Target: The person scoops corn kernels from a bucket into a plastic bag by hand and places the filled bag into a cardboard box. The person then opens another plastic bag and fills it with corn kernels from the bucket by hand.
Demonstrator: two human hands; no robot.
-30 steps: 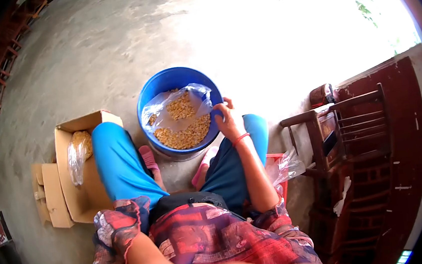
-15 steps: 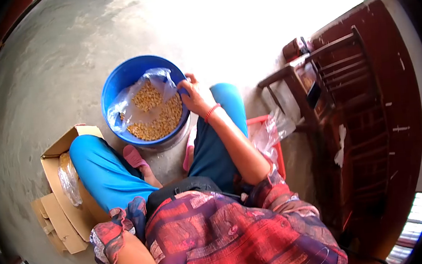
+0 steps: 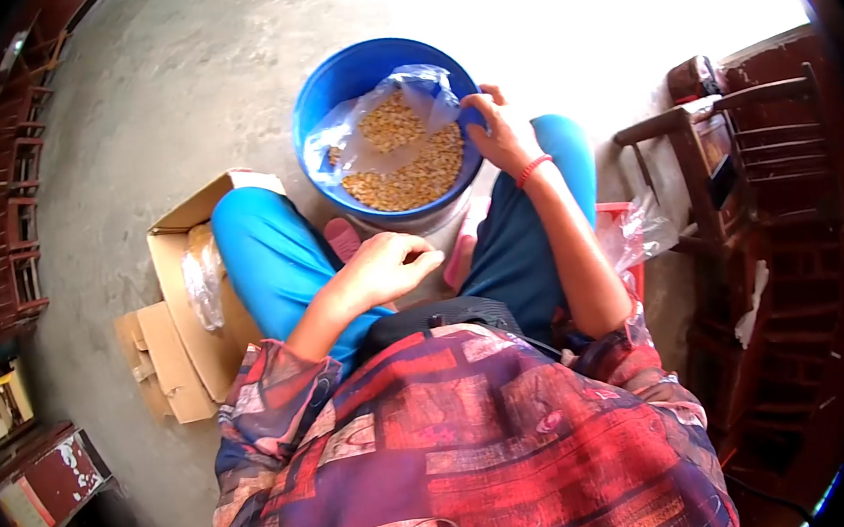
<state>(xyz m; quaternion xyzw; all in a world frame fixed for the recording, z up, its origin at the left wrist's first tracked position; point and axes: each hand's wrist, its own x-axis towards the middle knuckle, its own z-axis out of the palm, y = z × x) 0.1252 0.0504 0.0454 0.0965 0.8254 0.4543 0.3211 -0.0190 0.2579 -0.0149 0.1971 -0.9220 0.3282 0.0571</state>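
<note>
A blue round bucket (image 3: 310, 85) stands between my feet. Yellow kernels (image 3: 415, 179) lie inside it, with a clear plastic bag (image 3: 355, 129) spread over part of them; more kernels show within the bag. My right hand (image 3: 501, 134), with a red band at the wrist, grips the bucket's right rim, thumb inside and fingers outside. Over my lap, just below the bucket, is my left hand (image 3: 392, 266). Its fingers are curled with a gap between thumb and fingers, and nothing shows in it.
An open cardboard box (image 3: 181, 325) holding a plastic-wrapped yellow bag (image 3: 204, 272) is beside my left leg. Past my right leg are a red crate (image 3: 634, 275) with clear plastic and a wooden chair (image 3: 686, 130). Dark furniture lines the left edge.
My left hand has come from near my body, out of view, to above my lap. My right hand stays on the bucket rim. The camera view has shifted.
</note>
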